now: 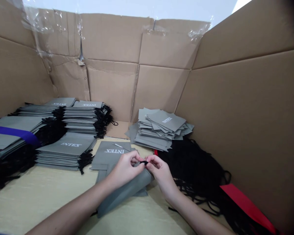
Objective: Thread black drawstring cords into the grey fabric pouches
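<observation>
My left hand point(127, 168) and my right hand point(159, 169) meet at the corner of a grey pouch point(124, 192). Both pinch a short black cord point(144, 162) between thumb and fingertips. The pouch hangs tilted below my left hand, its lower part near the table. Under and behind it lie other flat grey pouches point(100, 160), the top one printed INTEX. A thin, pale metal tool point(118, 145) rests on that top pouch; its exact kind I cannot make out.
Neat stacks of grey pouches with black cords point(66, 147) stand at the left, one under a purple band point(14, 133). A loose pouch pile point(159, 127) sits back right. Black cords point(196, 163) heap at right beside a red strip point(247, 207). Cardboard walls point(110, 39) surround the table.
</observation>
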Demonstrator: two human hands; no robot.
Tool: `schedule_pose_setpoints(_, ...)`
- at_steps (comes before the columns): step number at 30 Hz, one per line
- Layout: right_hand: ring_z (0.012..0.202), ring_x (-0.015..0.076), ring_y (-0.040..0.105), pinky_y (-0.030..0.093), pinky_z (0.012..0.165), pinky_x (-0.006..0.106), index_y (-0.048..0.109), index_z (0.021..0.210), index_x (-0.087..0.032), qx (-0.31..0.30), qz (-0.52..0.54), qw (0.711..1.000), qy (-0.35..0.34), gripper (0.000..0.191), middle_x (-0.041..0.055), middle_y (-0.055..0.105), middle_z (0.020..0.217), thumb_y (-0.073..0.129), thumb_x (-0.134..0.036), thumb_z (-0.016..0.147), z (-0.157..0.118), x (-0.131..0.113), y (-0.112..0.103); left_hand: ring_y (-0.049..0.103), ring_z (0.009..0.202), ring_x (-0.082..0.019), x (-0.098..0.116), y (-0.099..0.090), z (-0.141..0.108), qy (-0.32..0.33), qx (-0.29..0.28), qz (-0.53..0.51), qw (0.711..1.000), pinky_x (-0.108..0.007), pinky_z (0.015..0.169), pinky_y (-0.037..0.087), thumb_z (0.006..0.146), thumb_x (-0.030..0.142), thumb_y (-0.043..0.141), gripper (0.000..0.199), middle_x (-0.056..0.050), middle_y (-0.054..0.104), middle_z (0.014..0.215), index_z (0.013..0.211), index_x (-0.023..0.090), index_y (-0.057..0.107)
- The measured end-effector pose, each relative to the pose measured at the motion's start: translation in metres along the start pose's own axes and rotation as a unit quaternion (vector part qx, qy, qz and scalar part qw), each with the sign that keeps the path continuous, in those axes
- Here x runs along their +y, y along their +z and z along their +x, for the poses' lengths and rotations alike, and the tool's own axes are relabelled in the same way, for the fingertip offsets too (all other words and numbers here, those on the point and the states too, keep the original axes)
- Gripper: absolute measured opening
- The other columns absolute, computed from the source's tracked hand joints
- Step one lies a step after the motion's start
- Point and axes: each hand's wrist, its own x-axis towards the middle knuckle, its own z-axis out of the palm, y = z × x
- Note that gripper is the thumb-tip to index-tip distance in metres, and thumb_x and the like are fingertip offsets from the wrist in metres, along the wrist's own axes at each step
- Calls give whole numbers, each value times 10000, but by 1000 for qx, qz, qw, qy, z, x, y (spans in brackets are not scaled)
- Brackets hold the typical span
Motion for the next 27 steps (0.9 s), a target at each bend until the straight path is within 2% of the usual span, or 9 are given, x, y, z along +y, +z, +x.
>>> schedule_pose_setpoints(6,626,140,473,369,562,225,573,650,-171,26,-36,999,-17,269,6,547,670,686,-414,632,-4,-4,4,473,573,-92,-4,4,-1,9,38,7,999,-193,534,340,691,176,532,93,32,511,618,646,164,452)
schedule_pose_setpoints(12,578,135,451,352,500,214,566,663,-172,79,-64,994,-27,229,1,526,620,651,-385,660,-12,1,12,438,533,-84,-6,7,-2,18,68,71,995,-184,502,307,678,163,517,124,53,475,568,616,177,410)
schedule_pose_setpoints(15,607,149,484,379,534,228,584,690,-176,83,-76,993,-38,196,8,559,651,642,-363,685,-14,1,14,461,563,-98,-7,5,-2,18,77,107,991,-194,527,327,693,173,514,103,43,505,598,639,180,427)
schedule_pose_setpoints(19,741,174,537,413,661,251,628,724,-180,51,-64,995,-61,239,30,611,765,560,-403,775,-11,-1,9,492,634,-110,-6,-4,1,25,39,60,997,-201,572,349,746,211,505,61,26,527,696,729,178,456)
schedule_pose_setpoints(22,710,149,528,411,635,234,604,789,-189,23,-35,998,-51,218,12,585,765,551,-400,794,-6,-1,5,472,634,-102,-5,-8,4,18,-6,5,1000,-195,569,342,767,254,516,109,31,499,706,746,176,444)
schedule_pose_setpoints(27,744,138,548,426,643,227,536,898,-216,-13,-10,998,-66,200,5,572,835,615,-339,762,1,8,-3,416,599,-95,-3,-9,3,14,-35,34,999,-196,553,315,760,234,520,90,44,442,662,730,164,473)
